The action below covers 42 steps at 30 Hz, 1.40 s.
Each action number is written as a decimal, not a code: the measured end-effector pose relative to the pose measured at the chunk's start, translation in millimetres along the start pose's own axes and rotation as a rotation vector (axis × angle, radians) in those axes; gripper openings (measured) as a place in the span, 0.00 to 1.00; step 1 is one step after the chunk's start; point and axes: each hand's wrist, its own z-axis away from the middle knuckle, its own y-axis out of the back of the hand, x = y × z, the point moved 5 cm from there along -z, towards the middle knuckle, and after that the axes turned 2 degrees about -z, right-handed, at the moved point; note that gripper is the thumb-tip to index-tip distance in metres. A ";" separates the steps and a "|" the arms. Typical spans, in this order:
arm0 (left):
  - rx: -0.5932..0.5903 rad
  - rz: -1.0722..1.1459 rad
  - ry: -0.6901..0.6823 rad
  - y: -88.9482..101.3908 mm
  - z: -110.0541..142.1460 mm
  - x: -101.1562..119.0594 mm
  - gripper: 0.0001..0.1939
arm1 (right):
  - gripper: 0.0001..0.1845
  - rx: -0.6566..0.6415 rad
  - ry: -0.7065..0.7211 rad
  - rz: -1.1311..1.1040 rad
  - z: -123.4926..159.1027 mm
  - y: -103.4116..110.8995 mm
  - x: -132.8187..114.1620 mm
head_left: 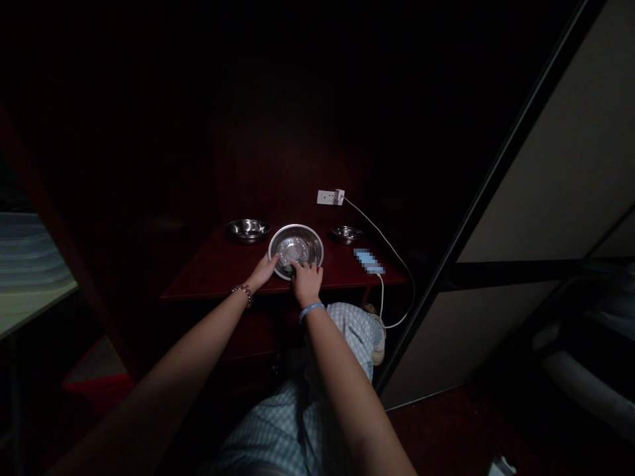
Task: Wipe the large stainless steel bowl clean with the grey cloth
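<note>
Left of centre, a shallow, glossy metal bowl (249,238) sits on a dark red table (198,281). The left hand (262,271), thumb over the rim, clasps a round, pale-rimmed metal basin (317,250) tilted toward the camera at mid-frame, its contents unclear amid bright glints. The right hand (307,283) curls over its near edge; whether those fingers pinch anything cannot be told. Right of centre rests a smaller bowl (346,239).

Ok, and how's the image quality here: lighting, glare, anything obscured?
Head view: dim overall, the upper background nearly black; head view: glints on the middle bowl, left bowl and right bowl; head view: left hand and right hand readable; head view: blue patch pixelated, details hidden.
</note>
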 end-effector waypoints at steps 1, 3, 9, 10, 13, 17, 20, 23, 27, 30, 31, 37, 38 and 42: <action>0.002 0.001 0.004 0.0 0.0 0.0 0.26 | 0.21 0.004 -0.010 0.009 0.0 0.4 0.8; 0.007 0.004 0.013 0.0 -0.1 -0.3 0.26 | 0.22 0.007 -0.021 0.019 -0.2 0.9 1.6; -0.004 -0.018 0.011 0.2 -0.1 0.4 0.28 | 0.23 -0.020 -0.005 0.023 -1.7 -1.7 1.4; 0.000 -0.020 0.001 0.7 0.2 1.6 0.29 | 0.23 -0.021 -0.003 0.021 -1.9 -2.2 1.5; -0.004 -0.017 -0.018 0.8 2.2 5.8 0.32 | 0.22 -0.018 0.005 0.013 -1.7 -2.9 1.1; -0.085 -0.033 -0.038 -5.4 5.8 9.4 0.38 | 0.23 -0.004 0.019 -0.018 -0.5 -2.9 -0.8; -0.087 -0.037 -0.062 -7.4 6.9 9.7 0.37 | 0.25 -0.005 0.033 -0.066 0.0 -2.9 -3.0; -0.083 -0.010 -0.059 -7.8 6.3 8.1 0.32 | 0.26 -0.011 0.023 -0.127 0.3 -2.4 -4.0; -0.097 0.031 -0.013 -8.0 3.9 4.5 0.29 | 0.25 -0.017 0.014 -0.185 1.1 -0.8 -5.4; -0.071 0.046 0.010 -6.6 1.3 1.2 0.28 | 0.25 -0.020 0.018 -0.183 1.9 0.9 -6.9; -0.066 0.050 0.019 -6.2 0.4 -0.3 0.28 | 0.24 -0.020 0.022 -0.174 2.1 1.5 -7.4; 0.014 0.084 0.060 -1.1 -3.6 -6.6 0.23 | 0.21 -0.014 0.028 -0.074 1.4 2.1 -5.9; 0.030 0.091 0.069 -0.4 -3.9 -7.0 0.22 | 0.21 -0.009 0.027 -0.056 1.2 1.8 -5.0; 0.070 0.129 0.113 0.8 -3.8 -6.7 0.21 | 0.18 0.018 0.004 0.001 -0.1 -0.8 -1.2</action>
